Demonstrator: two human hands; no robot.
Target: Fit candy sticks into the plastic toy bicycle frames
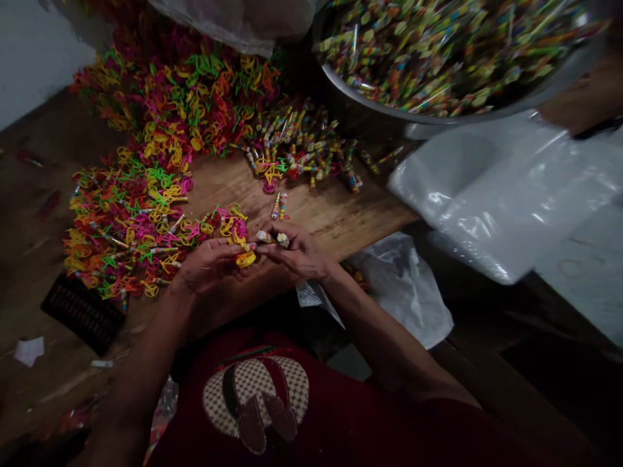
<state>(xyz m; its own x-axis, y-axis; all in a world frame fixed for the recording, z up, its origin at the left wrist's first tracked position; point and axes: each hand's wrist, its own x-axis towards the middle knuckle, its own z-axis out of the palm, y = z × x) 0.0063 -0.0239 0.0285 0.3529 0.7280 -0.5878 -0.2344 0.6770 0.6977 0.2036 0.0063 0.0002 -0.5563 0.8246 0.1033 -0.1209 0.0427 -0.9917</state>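
My left hand (210, 261) is closed in a pinch on a small yellow plastic piece (246, 259) with a round ring, low over the wooden table. Facing it, my right hand (302, 253) is closed around a few small patterned tubes (281, 240); their pale ends stick out past the fingers. The tip of one tube meets the yellow piece between the two hands. Just beyond my right hand, two loose tubes (279, 205) lie on the wood. Left of my left hand spreads a pile of colourful looped plastic pieces (131, 227), with some tubes among them.
A heap of patterned tubes (302, 139) lies beyond my hands. At upper right stands a metal basin (360, 97) full of similar tubes. Clear plastic bags (496, 188) lie at right, and another bag (409, 292) hangs by the table edge. A dark tray (82, 314) is at left.
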